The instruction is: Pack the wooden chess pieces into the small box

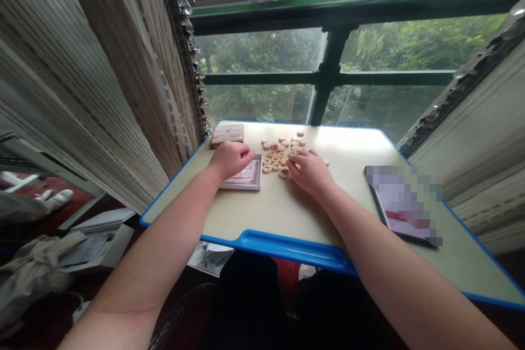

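Note:
Many round wooden Chinese chess pieces [276,166] with carved characters lie loosely grouped on the pale tabletop, some overlapping. My left hand [232,159] is over a shallow open box [261,172], its fingers curled together. Whatever may be between those fingertips is hidden. Inside the box lies a sheet with red grid lines, partly covered by this hand. At the right side of the pieces is my right hand [310,170], fingers bent and closed, their tips against the group. I cannot make out whether a piece is pinched there.
A box lid with writing [227,134] lies at the table's back left. On the right is a dark-edged tablet [400,205], partly pixelated. The table [262,213] has a blue rim and a front groove [293,247]. Curtains flank the window behind.

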The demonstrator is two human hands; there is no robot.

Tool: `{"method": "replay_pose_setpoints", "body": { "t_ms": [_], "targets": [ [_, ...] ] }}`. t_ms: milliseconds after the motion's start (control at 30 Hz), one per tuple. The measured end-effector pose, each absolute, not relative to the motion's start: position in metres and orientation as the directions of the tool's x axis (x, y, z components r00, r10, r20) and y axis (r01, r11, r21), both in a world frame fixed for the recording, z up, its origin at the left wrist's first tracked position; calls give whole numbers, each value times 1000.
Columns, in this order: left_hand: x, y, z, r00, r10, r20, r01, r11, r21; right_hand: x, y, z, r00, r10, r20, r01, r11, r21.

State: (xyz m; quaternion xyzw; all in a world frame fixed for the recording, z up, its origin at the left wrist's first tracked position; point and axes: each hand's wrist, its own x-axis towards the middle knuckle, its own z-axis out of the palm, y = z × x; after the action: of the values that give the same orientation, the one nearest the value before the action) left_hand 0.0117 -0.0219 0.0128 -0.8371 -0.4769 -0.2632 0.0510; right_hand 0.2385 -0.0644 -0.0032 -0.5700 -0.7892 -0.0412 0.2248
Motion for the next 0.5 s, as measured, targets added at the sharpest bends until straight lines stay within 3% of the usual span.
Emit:
{"method": "replay_pose_setpoints", "body": {
  "t_ms": [133,333,500],
  "targets": [
    [13,-21,12,418,774,476,824,-544,160,240,-64,-4,-195,892,408,917,313,-245],
    [13,-21,11,421,771,478,821,-547,160,241,-66,-4,-258,914,313,920,331,-211],
    [12,-21,11,410,783,468,823,-539,181,241,-66,-1,-225,909,351,930,307,-201]
  ]
}}
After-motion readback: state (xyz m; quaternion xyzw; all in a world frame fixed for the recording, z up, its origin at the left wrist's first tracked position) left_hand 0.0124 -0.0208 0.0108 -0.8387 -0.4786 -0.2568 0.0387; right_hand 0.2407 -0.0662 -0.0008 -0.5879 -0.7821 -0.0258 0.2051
